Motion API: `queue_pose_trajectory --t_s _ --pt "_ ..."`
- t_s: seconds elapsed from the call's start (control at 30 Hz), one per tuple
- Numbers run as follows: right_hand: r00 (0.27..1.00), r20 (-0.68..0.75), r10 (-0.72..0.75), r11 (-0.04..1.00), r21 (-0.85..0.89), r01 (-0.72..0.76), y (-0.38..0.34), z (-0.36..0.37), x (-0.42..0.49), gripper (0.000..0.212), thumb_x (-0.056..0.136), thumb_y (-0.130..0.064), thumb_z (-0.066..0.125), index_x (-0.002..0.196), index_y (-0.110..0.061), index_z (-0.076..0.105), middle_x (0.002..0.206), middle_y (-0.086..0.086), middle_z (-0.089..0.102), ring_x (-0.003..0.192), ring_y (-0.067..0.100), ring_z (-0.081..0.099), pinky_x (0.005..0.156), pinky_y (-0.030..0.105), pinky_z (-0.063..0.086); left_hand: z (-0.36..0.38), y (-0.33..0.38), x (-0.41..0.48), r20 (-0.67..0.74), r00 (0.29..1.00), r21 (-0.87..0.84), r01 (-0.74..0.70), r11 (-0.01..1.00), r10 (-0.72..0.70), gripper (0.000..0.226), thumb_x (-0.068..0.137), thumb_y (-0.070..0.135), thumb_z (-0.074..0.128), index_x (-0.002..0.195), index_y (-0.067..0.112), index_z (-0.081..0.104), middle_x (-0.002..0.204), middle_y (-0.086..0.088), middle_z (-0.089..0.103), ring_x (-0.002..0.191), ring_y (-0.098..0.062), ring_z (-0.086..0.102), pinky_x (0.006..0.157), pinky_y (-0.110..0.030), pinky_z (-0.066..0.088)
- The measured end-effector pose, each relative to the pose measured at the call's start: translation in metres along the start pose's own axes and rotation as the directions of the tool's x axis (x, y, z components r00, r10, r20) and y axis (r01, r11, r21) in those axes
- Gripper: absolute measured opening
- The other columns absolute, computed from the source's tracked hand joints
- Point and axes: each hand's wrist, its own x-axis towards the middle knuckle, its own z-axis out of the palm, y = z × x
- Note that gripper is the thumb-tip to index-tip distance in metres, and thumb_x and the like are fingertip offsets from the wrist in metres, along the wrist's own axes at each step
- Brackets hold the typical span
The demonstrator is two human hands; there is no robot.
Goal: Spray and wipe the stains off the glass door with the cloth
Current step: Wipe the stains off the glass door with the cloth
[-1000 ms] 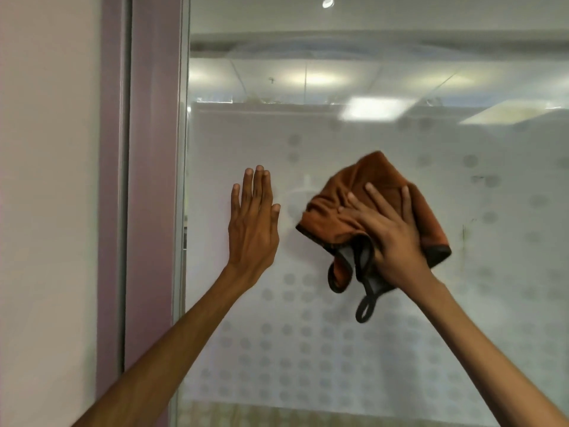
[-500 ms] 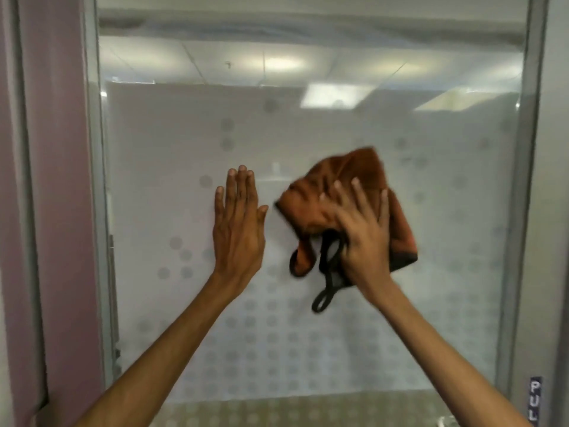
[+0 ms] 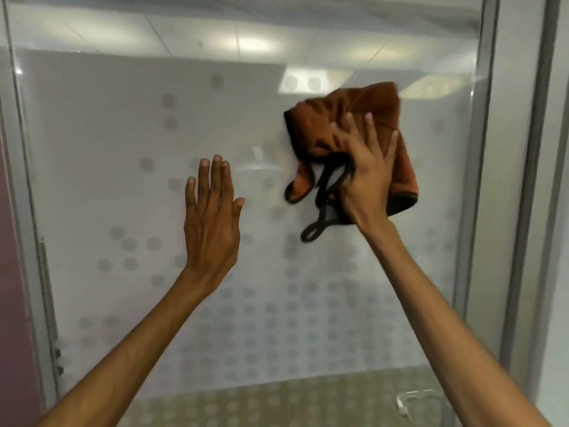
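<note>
The glass door (image 3: 101, 143) fills the view, frosted with grey dots and showing ceiling-light reflections. My right hand (image 3: 366, 177) presses a crumpled orange cloth (image 3: 354, 118) with dark trim flat against the upper right of the pane; a dark loop of the cloth (image 3: 312, 233) hangs below my palm. My left hand (image 3: 211, 217) lies flat and spread on the glass at centre left, holding nothing. No spray bottle is in view.
A grey metal frame (image 3: 480, 186) runs down the right edge of the door, with a second post beyond it. A frame strip and a mauve wall (image 3: 9, 272) border the left. A metal door handle (image 3: 414, 400) shows at the bottom right.
The cloth and my right hand have slid to the right and upward across the glass. The view has shifted right, showing the right frame. My left hand stays flat on the pane.
</note>
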Motion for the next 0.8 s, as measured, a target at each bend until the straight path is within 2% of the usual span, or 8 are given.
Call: queue_pose_trajectory --t_s 0.13,0.23,0.3,0.4,0.47,0.57,0.63,0.8 --pt "0.926 0.237 -0.293 0.955 0.028 0.295 0.011 -0.016 -0.098 0.048 0.092 -0.021 0.057 0.139 -0.026 0.056 0.155 -0.002 0.041 0.150 0.022 0.027 0.122 0.055 0.009 0.003 0.003 -0.001 -0.031 0.999 -0.004 0.014 1.000 -0.015 0.054 0.109 0.025 0.022 0.157 0.003 0.009 0.166 -0.012 0.008 0.155 -0.027 0.002 0.127 -0.038 -0.003" --pt "0.849 0.373 -0.374 0.922 0.053 0.383 0.033 -0.036 -0.134 0.042 0.101 -0.039 0.040 0.138 -0.028 0.056 0.154 -0.007 0.040 0.150 0.020 0.028 0.120 0.058 0.015 0.003 0.004 -0.004 -0.012 1.000 0.001 0.018 1.000 -0.018 0.055 0.109 0.027 0.020 0.157 0.005 0.005 0.167 -0.013 0.006 0.155 -0.027 0.000 0.126 -0.039 -0.004" --pt "0.875 0.361 -0.322 0.944 0.045 0.328 0.046 -0.038 -0.104 0.041 0.102 -0.037 0.036 0.135 -0.028 0.058 0.154 -0.007 0.041 0.150 0.019 0.027 0.121 0.055 0.013 0.004 0.009 -0.005 0.000 1.000 0.005 0.029 1.000 -0.029 0.055 0.109 0.025 0.023 0.157 0.005 0.005 0.167 -0.013 0.006 0.155 -0.028 0.000 0.126 -0.042 -0.003" --pt "0.979 0.133 -0.155 0.988 0.014 0.155 0.048 -0.028 -0.036 0.047 0.094 -0.013 0.052 0.139 -0.028 0.052 0.154 -0.012 0.041 0.151 0.014 0.022 0.123 0.046 0.011 0.007 0.022 -0.005 0.019 0.999 0.005 0.028 1.000 -0.028 0.055 0.109 0.022 0.028 0.158 0.005 0.007 0.167 -0.012 0.007 0.155 -0.028 0.001 0.126 -0.046 -0.001" --pt "0.998 0.026 -0.064 0.996 0.065 0.062 0.042 -0.024 -0.004 0.048 0.095 -0.014 0.055 0.138 -0.034 0.050 0.152 -0.020 0.039 0.150 0.010 0.023 0.124 0.047 0.008 0.010 0.034 -0.005 0.029 1.000 -0.005 0.000 1.000 0.000 0.055 0.109 0.023 0.027 0.157 0.004 0.009 0.167 -0.011 0.008 0.155 -0.027 0.002 0.126 -0.047 0.001" --pt "0.998 0.066 -0.014 0.997 0.071 0.009 0.034 -0.020 -0.005 0.046 0.094 -0.011 0.058 0.136 -0.030 0.058 0.151 -0.007 0.047 0.149 0.017 0.029 0.124 0.052 0.007 0.018 0.048 -0.006 0.038 0.999 -0.009 -0.015 1.000 0.015 0.054 0.109 0.025 0.022 0.157 0.003 0.009 0.167 -0.012 0.008 0.155 -0.027 0.002 0.127 -0.046 0.001" --pt "0.990 0.118 -0.080 0.995 0.074 0.072 0.034 -0.026 -0.031 0.051 0.090 -0.004 0.058 0.136 -0.025 0.060 0.151 -0.005 0.048 0.148 0.018 0.031 0.124 0.050 0.007 0.021 0.054 -0.010 0.037 0.999 -0.022 0.001 1.000 0.000 0.054 0.109 0.025 0.020 0.157 0.003 0.010 0.167 -0.013 0.008 0.155 -0.027 0.003 0.127 -0.044 0.001" --pt "0.944 0.292 -0.154 0.986 0.112 0.126 0.046 -0.048 -0.154 0.051 0.088 -0.017 0.059 0.138 -0.027 0.058 0.154 -0.007 0.042 0.150 0.017 0.027 0.124 0.048 0.006 0.025 0.062 -0.014 0.041 0.999 -0.049 0.023 0.999 -0.021 0.053 0.109 0.023 0.019 0.157 0.003 0.008 0.167 -0.013 0.007 0.155 -0.027 0.003 0.127 -0.043 0.000"
